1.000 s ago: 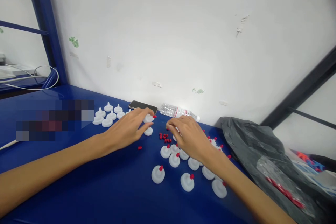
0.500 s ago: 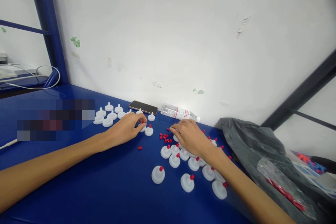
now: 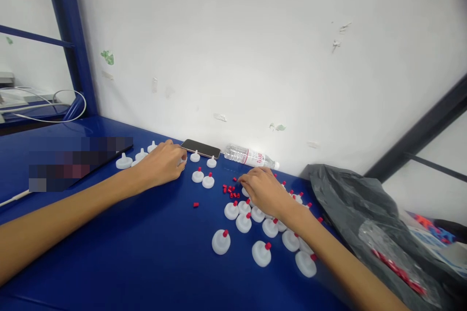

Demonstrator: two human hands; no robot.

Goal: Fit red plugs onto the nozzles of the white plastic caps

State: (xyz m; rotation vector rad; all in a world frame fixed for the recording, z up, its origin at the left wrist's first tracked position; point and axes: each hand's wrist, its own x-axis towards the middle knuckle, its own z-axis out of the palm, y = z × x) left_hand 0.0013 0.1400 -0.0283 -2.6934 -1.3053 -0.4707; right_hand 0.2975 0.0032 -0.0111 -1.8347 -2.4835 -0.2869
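My left hand is bent over the left group of white nozzle caps. Its fingers are closed around a white nozzle cap, mostly hidden by the fingers. Just right of it stand two white caps with red tips, and behind these are two bare-nozzled ones. My right hand is over the right group, its thumb and fingers pinched together beside a small pile of loose red tips. What lies between those fingers is hidden. Under and around it sit several red-tipped white caps.
Along the wall lie a phone and a clear plastic bottle. A single red tip lies apart on the blue table. To the right is a dark grey plastic bag with a clear bag of red pieces on it.
My left hand has moved left, from a red-tipped cap to a bare white one, leaving the red-tipped cap standing. My right hand has barely moved; its fingers look more drawn together.
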